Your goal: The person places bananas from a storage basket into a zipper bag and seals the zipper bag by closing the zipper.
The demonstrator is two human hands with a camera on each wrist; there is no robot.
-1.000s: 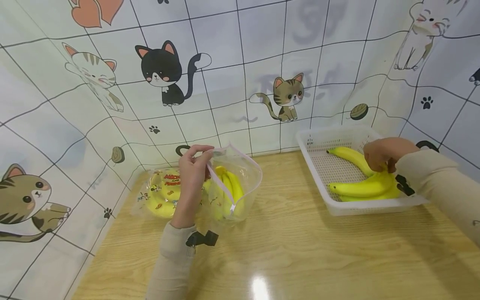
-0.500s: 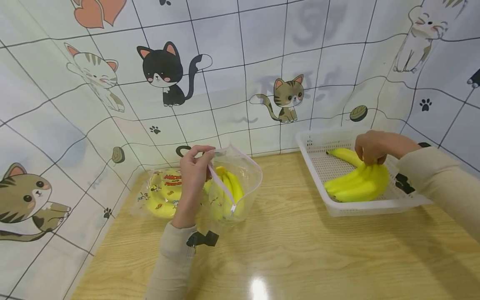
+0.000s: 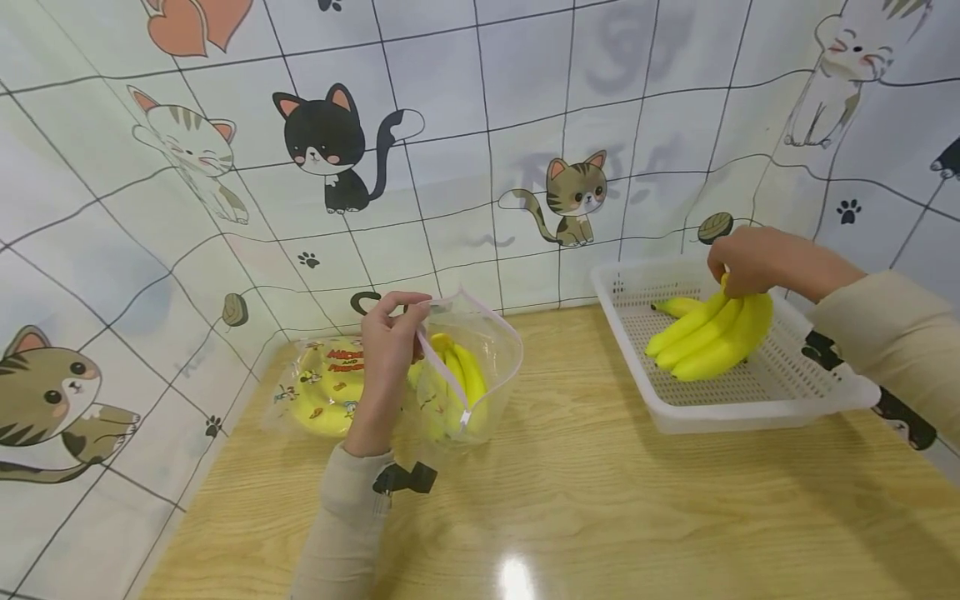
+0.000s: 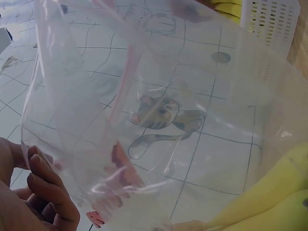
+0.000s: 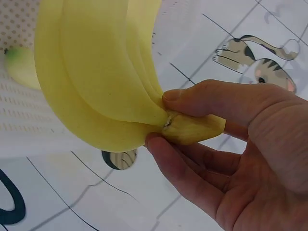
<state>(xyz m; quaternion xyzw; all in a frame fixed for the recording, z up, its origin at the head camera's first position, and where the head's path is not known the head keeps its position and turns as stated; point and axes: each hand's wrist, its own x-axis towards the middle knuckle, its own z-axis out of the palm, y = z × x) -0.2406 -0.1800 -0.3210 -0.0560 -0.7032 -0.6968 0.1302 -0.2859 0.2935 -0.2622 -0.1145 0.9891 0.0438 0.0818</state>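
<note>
By its stem, my right hand [image 3: 757,260] pinches a bunch of bananas [image 3: 712,337], which hangs tilted over the white plastic basket [image 3: 652,398]. In the right wrist view, thumb and fingers close round the brown-yellow stem of that bunch [image 5: 96,72]. A single banana [image 3: 675,307] lies in the basket behind it. At the left, my left hand [image 3: 392,342] pinches the rim of a clear zip bag [image 3: 498,354], whose mouth gapes wide. Inside the bag stand other bananas [image 3: 468,375]. Seen from the left wrist, the fingers [image 4: 53,192] hold the bag's edge.
Left of the open bag lies a filled, printed bag [image 3: 322,392] with yellow fruit inside, partly behind my left hand. Wood-grain table [image 3: 577,492] stretches between the bag and the basket. A cat-patterned wall covering [image 3: 450,167] stands close behind everything.
My right hand has raised the bunch of bananas from the basket floor, moving up and slightly left. The bunch now hangs from its stem. My left hand and the bag have stayed put.
</note>
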